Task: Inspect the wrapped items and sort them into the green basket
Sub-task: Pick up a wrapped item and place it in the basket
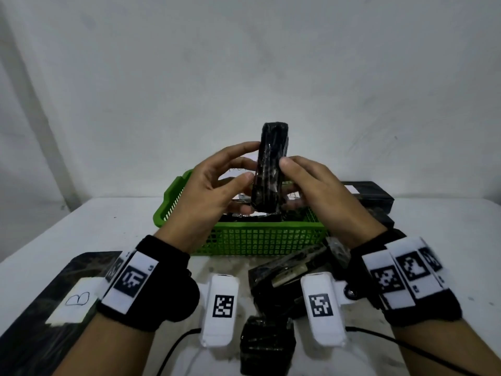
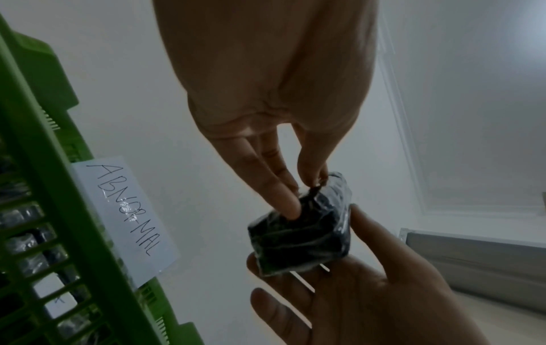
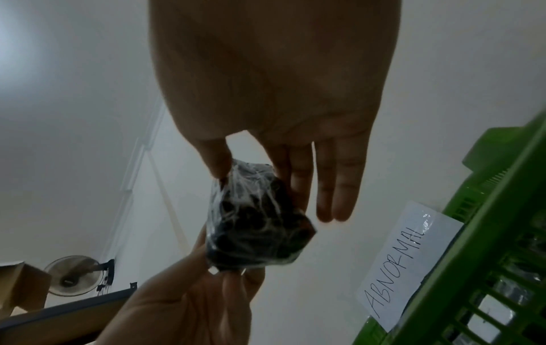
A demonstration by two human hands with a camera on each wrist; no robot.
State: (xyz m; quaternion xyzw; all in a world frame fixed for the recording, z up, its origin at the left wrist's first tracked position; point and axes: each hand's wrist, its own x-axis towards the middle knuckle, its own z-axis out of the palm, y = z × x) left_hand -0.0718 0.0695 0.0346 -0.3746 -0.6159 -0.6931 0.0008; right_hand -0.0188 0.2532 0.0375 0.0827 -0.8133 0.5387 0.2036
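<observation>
Both hands are raised together above the green basket (image 1: pixel 260 241), and between them stands a black wrapped block (image 1: pixel 269 169) — long, narrow, upright, its top well above the fingertips. The left hand (image 1: pixel 214 191) pinches it from its own side, thumb against the near edge and fingers curled toward the far face. The right hand (image 1: pixel 322 191) grips it from the opposite side, thumb on the front edge, fingers reaching behind and under. From the left wrist the block's end looks squarish and shiny under clear film, with the left fingertips (image 2: pixel 291 207) pressed onto it. From the right wrist the film shows crinkled white streaks.

Just past the hands, fixed to the basket's far wall, is a white paper label (image 2: pixel 127 217) with ABNORMAL written by hand. Below the hands, inside the basket, lie more dark wrapped things; I can't tell how many.

Nearer than the wrists, a loose heap of black wrapped blocks (image 1: pixel 284 272) lies on the white table (image 1: pixel 447 221), one more (image 1: pixel 267 346) closest of all. Out beyond the right hand, a longer black box (image 1: pixel 371 195) lies beside the basket. By the left wrist sits a flat dark tray (image 1: pixel 35 316) carrying a white tag marked B (image 1: pixel 77 298).
</observation>
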